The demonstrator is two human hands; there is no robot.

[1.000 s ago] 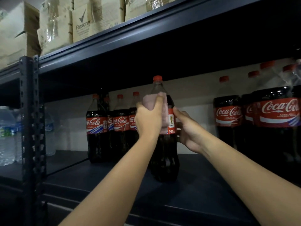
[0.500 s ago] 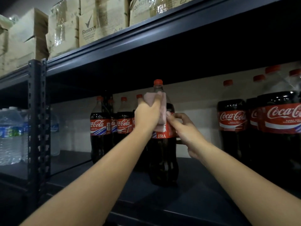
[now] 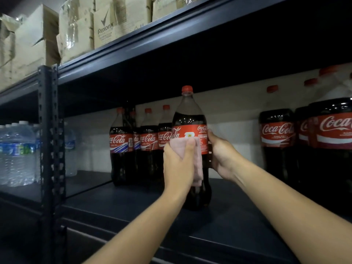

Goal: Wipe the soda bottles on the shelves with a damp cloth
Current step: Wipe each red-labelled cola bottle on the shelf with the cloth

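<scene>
While the left hand (image 3: 179,162) clutches the pink cloth (image 3: 197,159) on the soda bottle (image 3: 190,130) near the shelf (image 3: 133,210) front, right hand (image 3: 222,155) gripping at 3 o'clock, hard wiping could tip it.

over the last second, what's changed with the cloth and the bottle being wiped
The left hand has slid the pink cloth down the front bottle, from the clear neck to the red label and dark body below it. The bottle has turned: a different part of its label now faces forward. The right hand still steadies the bottle's right side, the bottle still stands upright on the shelf, and the rows of bottles behind have not moved.
</scene>
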